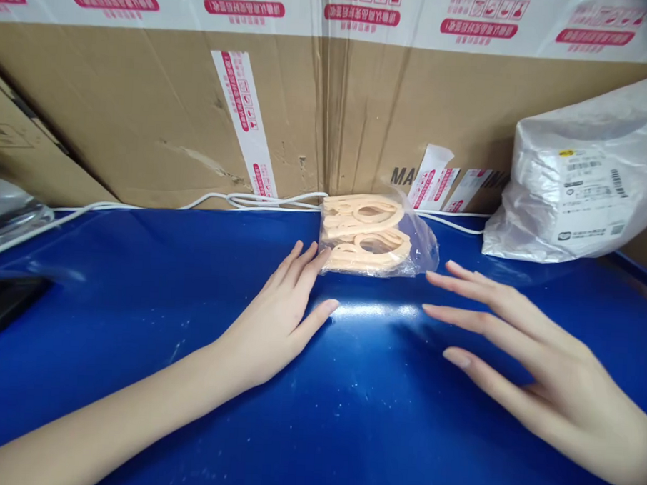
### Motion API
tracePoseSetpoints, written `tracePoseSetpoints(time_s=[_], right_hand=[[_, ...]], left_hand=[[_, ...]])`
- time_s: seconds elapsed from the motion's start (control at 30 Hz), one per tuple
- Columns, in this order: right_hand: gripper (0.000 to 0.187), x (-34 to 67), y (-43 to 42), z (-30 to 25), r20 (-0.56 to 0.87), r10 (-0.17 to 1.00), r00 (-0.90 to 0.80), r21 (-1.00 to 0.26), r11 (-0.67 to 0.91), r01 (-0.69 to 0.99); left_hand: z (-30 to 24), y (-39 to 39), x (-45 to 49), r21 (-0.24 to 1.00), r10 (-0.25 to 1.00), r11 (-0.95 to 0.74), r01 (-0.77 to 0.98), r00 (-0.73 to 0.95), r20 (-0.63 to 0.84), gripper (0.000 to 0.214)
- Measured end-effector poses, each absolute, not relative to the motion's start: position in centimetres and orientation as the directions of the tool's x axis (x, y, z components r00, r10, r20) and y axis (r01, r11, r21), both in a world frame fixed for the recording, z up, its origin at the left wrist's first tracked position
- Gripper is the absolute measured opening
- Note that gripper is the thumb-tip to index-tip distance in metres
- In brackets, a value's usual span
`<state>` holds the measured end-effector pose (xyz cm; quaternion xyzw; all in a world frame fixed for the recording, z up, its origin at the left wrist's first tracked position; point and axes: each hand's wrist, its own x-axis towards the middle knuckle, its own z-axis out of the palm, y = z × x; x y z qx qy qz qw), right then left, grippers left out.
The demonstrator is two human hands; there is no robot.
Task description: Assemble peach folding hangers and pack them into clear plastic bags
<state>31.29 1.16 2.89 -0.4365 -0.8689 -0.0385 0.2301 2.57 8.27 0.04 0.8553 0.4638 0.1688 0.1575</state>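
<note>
A clear plastic bag (pixel 424 248) lies on the blue tabletop (pixel 348 415) against the cardboard at the back. Inside it are beige plastic pieces with long loops, which look like folding clothes hangers (pixel 364 233). My left hand (pixel 285 319) rests at the bag's near left corner, palm down, with a fingertip at its edge and the thumb out to the side. To the right, my right hand (pixel 533 352) hovers over the table with its fingers spread, holding nothing. Its fingertips are close to the bag's right end; whether they touch it I cannot tell.
Taped cardboard boxes (pixel 162 114) form a wall along the back. A white cable (pixel 207 198) runs along its foot. A white shipping bag (pixel 584 168) with a label stands at the right. At the left edge are a black object (pixel 7 300) and clear plastic wrapping (pixel 8 218).
</note>
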Motion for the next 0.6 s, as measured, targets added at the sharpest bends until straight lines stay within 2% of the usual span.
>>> tracePoseSetpoints(time_s=[0.1,0.23,0.37,0.43,0.6], right_hand=[[0.032,31.6,1.3,3.2,0.49,0.713,-0.501,-0.139,0.632,0.763],[0.041,33.0,2.1,3.0,0.542,0.644,-0.54,-0.074,0.677,0.733],[0.039,34.4,4.3,2.8,0.573,0.712,-0.407,-0.113,0.56,0.821],[0.031,34.9,5.5,2.5,0.554,0.719,-0.419,-0.128,0.571,0.811],[0.026,35.6,6.1,2.3,0.526,0.763,-0.374,-0.199,0.538,0.819]], left_hand=[[0.2,8.0,2.5,0.445,0.844,-0.522,0.728,0.518,0.142,0.068],[0.5,8.0,2.7,0.507,0.86,-0.477,0.718,0.502,0.098,0.066],[0.8,8.3,2.6,0.591,0.879,-0.425,0.686,0.469,0.087,0.06],[0.8,8.5,2.5,0.615,0.889,-0.404,0.678,0.45,0.087,0.058],[0.6,8.7,2.6,0.558,0.885,-0.422,0.715,0.459,0.082,0.062]])
